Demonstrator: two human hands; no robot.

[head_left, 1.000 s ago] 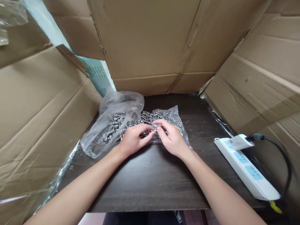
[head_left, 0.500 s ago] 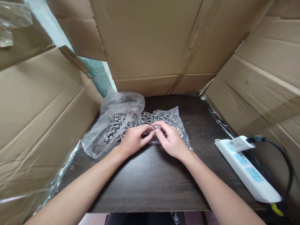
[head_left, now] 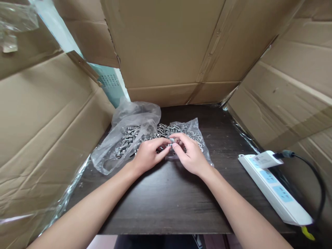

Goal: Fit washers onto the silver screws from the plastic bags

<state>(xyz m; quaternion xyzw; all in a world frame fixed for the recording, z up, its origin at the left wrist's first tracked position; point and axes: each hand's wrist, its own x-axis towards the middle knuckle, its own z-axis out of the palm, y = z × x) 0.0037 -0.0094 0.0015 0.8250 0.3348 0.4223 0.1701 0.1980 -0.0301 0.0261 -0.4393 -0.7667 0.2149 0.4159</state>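
Fingertip to fingertip, my left hand (head_left: 151, 152) and my right hand (head_left: 190, 152) meet over the front of the hardware pile. Between them is a small silvery bolt (head_left: 171, 144), pinched by the thumb and fingers of both hands; its finer parts are too small to make out. Just behind my hands lies a heap of metal bolts (head_left: 163, 129), partly covered by my fingers. Loose washers and nuts (head_left: 198, 138) lie to the right on a clear plastic sheet or bag (head_left: 193, 123). More bolts sit inside a crumpled clear plastic bag (head_left: 105, 160) on the left.
A dark wooden table (head_left: 160, 200) carries everything. Cardboard walls (head_left: 166, 45) enclose it at the back and both sides. At the right lies a white power strip (head_left: 275, 190) with a plugged-in white adapter (head_left: 267, 159) and a black cable (head_left: 317, 176).
My fingertips have shifted slightly around the bolt, the right ones a little apart from before. The surrounding things stay where they were.
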